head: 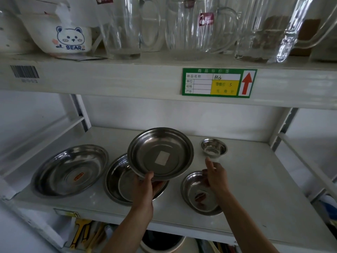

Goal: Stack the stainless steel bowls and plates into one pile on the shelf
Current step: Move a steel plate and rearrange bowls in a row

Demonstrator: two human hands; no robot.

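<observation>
My left grip (pixel 145 181) pinches the near rim of a plate (pixel 160 153), tilted above the nested plates (pixel 116 181) just beneath it, while my right grip (pixel 216 175) reaches, fingers loose and empty, toward the small bowl (pixel 213 147) just beyond.

The raised plate (pixel 160 153), the far small bowl (pixel 213 147) and the left dish (pixel 70 169) were glossy, smooth stainless steel. The shelf (pixel 255 189) looked matt painted metal. The far jugs (pixel 189 24) were clear glass, beside a glazed ceramic bear bowl (pixel 62 35).
</observation>
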